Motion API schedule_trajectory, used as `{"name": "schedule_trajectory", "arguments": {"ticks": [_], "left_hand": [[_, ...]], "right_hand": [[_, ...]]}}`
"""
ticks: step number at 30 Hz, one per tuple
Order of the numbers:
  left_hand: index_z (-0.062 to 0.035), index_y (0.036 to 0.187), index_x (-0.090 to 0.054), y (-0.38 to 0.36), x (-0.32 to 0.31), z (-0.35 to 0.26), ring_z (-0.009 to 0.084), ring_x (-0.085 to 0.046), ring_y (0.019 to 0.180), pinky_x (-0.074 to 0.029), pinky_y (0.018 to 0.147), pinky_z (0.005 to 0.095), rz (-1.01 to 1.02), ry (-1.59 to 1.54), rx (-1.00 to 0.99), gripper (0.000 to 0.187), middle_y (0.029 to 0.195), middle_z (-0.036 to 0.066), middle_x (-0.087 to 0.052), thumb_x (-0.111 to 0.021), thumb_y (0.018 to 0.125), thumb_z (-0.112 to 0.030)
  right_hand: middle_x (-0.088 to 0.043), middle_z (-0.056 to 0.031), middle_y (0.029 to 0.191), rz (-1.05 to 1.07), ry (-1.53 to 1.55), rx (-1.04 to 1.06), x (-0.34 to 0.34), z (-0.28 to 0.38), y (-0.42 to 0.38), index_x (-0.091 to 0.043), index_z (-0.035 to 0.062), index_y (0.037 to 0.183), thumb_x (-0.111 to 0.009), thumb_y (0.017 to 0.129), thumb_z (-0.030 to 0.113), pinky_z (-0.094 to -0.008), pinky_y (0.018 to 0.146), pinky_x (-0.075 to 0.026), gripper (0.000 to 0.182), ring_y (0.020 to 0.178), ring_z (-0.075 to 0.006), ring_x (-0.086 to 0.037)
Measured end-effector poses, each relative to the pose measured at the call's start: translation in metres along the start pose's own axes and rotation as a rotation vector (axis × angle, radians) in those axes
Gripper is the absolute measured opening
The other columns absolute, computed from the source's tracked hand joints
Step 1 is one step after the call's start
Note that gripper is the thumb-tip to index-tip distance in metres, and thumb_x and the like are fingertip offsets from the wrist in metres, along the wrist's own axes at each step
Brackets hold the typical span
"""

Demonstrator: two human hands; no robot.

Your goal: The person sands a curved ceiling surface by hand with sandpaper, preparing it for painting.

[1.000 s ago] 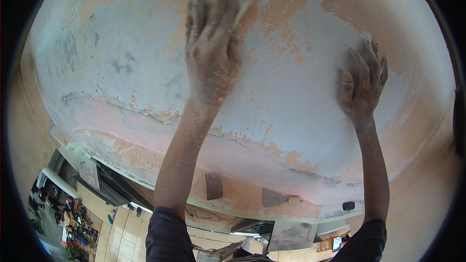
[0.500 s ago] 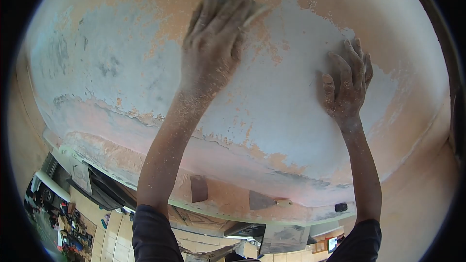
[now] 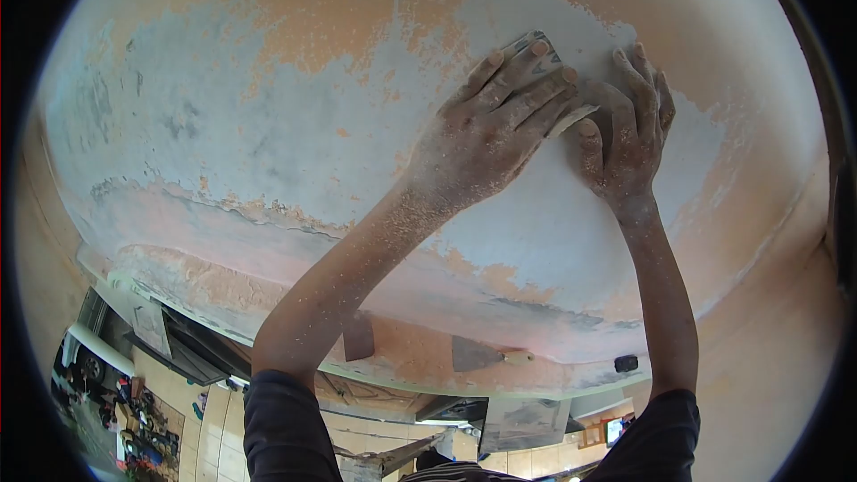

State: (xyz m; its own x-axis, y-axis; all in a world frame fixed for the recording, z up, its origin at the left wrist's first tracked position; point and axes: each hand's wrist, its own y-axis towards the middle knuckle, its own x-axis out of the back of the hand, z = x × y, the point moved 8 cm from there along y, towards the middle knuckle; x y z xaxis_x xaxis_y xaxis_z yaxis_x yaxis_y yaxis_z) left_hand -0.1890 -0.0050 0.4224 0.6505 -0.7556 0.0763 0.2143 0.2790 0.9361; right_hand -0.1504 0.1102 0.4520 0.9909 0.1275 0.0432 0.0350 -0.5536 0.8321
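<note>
My left hand (image 3: 500, 129), dusted with pale powder, presses a sanding block (image 3: 538, 46) flat against a large curved panel (image 3: 295, 143). A curled edge of sandpaper (image 3: 574, 120) sticks out on the thumb side, and the fingers cover most of the block. Close to its right, my right hand (image 3: 629, 129) rests on the same panel with fingers spread, holding nothing. The panel is patchy, with tan areas around a worn pale grey middle and a pinkish band lower down. Dust specks cover my left wrist and forearm.
Along the panel's lower ledge lie a putty knife (image 3: 479, 354), a dark rectangular plate (image 3: 359, 339) and a small black object (image 3: 627, 363). Below are a tiled floor (image 3: 211, 428) and a cluster of assorted items (image 3: 143, 433) at lower left.
My left hand has slid the sanding block right and downward across the panel, ending beside my right hand. My right hand stays on nearly the same spot.
</note>
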Motion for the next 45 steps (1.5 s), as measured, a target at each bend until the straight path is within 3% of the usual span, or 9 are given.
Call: {"name": "schedule_trajectory", "arguments": {"ticks": [4,8,11,15,17,23,26,38,45], "left_hand": [[-0.0146,0.119,-0.059,0.039,0.052,0.094,0.021,-0.038,0.13,-0.03,0.109,0.0429,-0.168,0.047,0.153,0.031,0.129,0.001,-0.053,-0.055,0.089,-0.023],[-0.0121,0.117,-0.061,0.02,0.007,0.009,0.0227,-0.043,0.126,-0.031,0.108,0.0424,-0.087,0.054,0.011,0.029,0.127,0.003,-0.056,-0.054,0.09,-0.021],[-0.0124,0.118,-0.06,0.038,0.03,0.072,0.0248,-0.036,0.131,-0.028,0.11,0.042,-0.399,0.169,-0.027,0.03,0.13,0.003,-0.053,-0.054,0.09,-0.021],[-0.0126,0.116,-0.061,0.039,0.009,0.025,0.0229,-0.035,0.132,-0.027,0.111,0.0419,-0.149,0.146,0.107,0.028,0.129,0.002,-0.054,-0.052,0.091,-0.019],[-0.0129,0.116,-0.06,0.025,-0.009,-0.016,0.0235,-0.035,0.132,-0.028,0.11,0.0437,-0.045,-0.057,-0.071,0.028,0.128,0.002,-0.054,-0.054,0.09,-0.022],[-0.0128,0.111,-0.063,0.045,0.017,0.031,0.0205,-0.041,0.128,-0.033,0.108,0.0395,-0.225,0.23,0.134,0.024,0.124,0.001,-0.057,-0.05,0.092,-0.018],[-0.0113,0.111,-0.063,0.027,-0.014,-0.023,0.0205,-0.042,0.127,-0.032,0.109,0.038,0.01,-0.078,-0.102,0.024,0.124,0.0,-0.057,-0.051,0.091,-0.017],[-0.0138,0.122,-0.057,0.06,0.006,0.033,0.0243,-0.037,0.131,-0.028,0.11,0.0416,-0.162,0.101,0.06,0.036,0.131,0.002,-0.052,-0.058,0.086,-0.014],[-0.0062,0.116,-0.06,0.052,-0.024,-0.021,0.0252,-0.041,0.127,-0.029,0.109,0.0445,-0.067,-0.02,-0.193,0.031,0.125,0.005,-0.057,-0.055,0.087,-0.018]], "right_hand": [[-0.051,-0.0148,0.125,-0.052,0.064,0.008,0.003,-0.003,0.0,-0.051,0.0074,0.111,-0.041,0.095,0.037,-0.0481,0.105,-0.025,0.035,0.125,-0.0322,-0.042],[-0.053,-0.0126,0.122,-0.107,0.134,0.006,0.004,-0.009,-0.004,-0.051,0.0099,0.115,-0.043,0.094,0.042,-0.0479,0.105,-0.027,0.039,0.124,-0.0288,-0.045],[-0.053,-0.0144,0.122,-0.135,0.156,0.001,0.005,-0.011,0.0,-0.05,0.008,0.119,-0.041,0.095,0.041,-0.0473,0.104,-0.028,0.042,0.123,-0.0296,-0.045],[-0.052,-0.0162,0.123,-0.166,0.221,-0.033,0.007,-0.014,-0.001,-0.046,0.0048,0.125,-0.041,0.095,0.041,-0.0484,0.104,-0.029,0.048,0.123,-0.0326,-0.045],[-0.051,-0.0169,0.124,-0.18,0.282,-0.056,0.008,-0.017,-0.003,-0.045,0.0032,0.127,-0.041,0.094,0.041,-0.0493,0.104,-0.029,0.05,0.124,-0.0345,-0.043],[-0.048,-0.0191,0.126,-0.218,0.349,-0.06,0.008,-0.022,-0.006,-0.043,0.0007,0.128,-0.041,0.094,0.042,-0.0505,0.105,-0.028,0.053,0.125,-0.0381,-0.04],[-0.048,-0.0192,0.126,-0.223,0.406,-0.069,0.01,-0.023,-0.007,-0.042,0.0007,0.128,-0.041,0.094,0.042,-0.0504,0.105,-0.03,0.053,0.125,-0.0383,-0.04],[-0.048,-0.02,0.125,-0.261,0.458,-0.049,0.012,-0.024,-0.001,-0.041,-0.0006,0.126,-0.045,0.093,0.041,-0.0503,0.104,-0.031,0.053,0.123,-0.0379,-0.041],[-0.045,-0.0225,0.124,-0.305,0.553,-0.083,0.012,-0.028,-0.009,-0.036,-0.0013,0.129,-0.046,0.092,0.044,-0.0497,0.104,-0.032,0.059,0.124,-0.0352,-0.039]]}}
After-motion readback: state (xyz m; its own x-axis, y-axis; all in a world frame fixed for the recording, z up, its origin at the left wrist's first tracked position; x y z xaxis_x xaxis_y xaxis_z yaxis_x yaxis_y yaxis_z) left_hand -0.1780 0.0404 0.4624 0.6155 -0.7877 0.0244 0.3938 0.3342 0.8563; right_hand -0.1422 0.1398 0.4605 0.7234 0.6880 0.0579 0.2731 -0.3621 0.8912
